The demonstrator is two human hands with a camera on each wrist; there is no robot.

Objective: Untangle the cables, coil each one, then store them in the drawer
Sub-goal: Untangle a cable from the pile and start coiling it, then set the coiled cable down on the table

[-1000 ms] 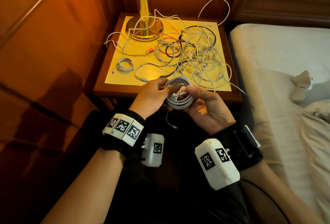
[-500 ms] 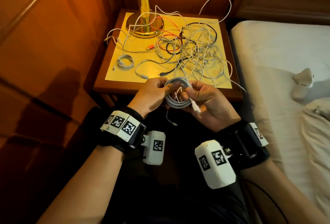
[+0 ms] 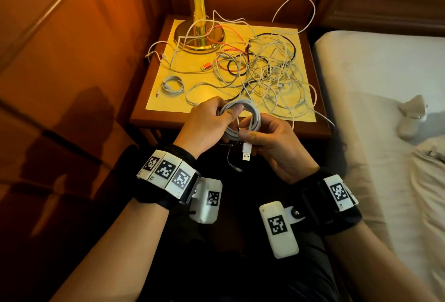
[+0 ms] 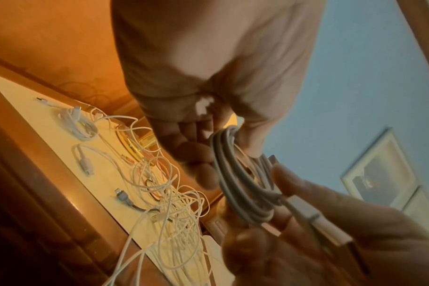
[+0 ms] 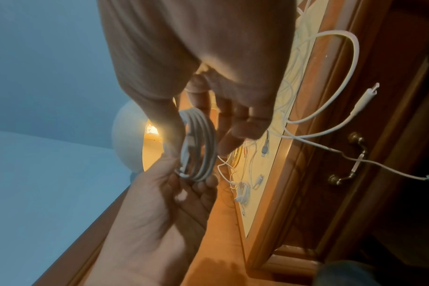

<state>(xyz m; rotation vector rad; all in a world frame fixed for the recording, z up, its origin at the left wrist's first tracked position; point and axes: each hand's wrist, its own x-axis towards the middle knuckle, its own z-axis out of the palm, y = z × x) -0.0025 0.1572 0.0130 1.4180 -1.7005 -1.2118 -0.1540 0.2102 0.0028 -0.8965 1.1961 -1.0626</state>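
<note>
I hold a coiled white cable (image 3: 250, 118) (image 4: 240, 193) (image 5: 201, 147) in front of the nightstand's near edge. My left hand (image 3: 212, 126) grips the coil's left side, thumb on top. My right hand (image 3: 267, 138) pinches the coil's lower right, and the cable's USB plug (image 3: 246, 152) hangs below the thumb. A tangle of white, red and black cables (image 3: 262, 73) covers the nightstand top (image 3: 166, 121). One small coiled white cable (image 3: 172, 85) lies at its left. The drawer front with a brass handle (image 5: 348, 158) shows in the right wrist view.
A brass lamp base (image 3: 199, 36) stands at the nightstand's back left, with cables draped over it. A bed (image 3: 375, 99) lies along the right side, with a small stuffed toy (image 3: 411, 116) on it. Wood panelling closes the left. One thin cable end (image 3: 234, 164) dangles below my hands.
The right hand has turned and drawn the USB plug out below the coil, where it now hangs. The head view has moved closer to the hands.
</note>
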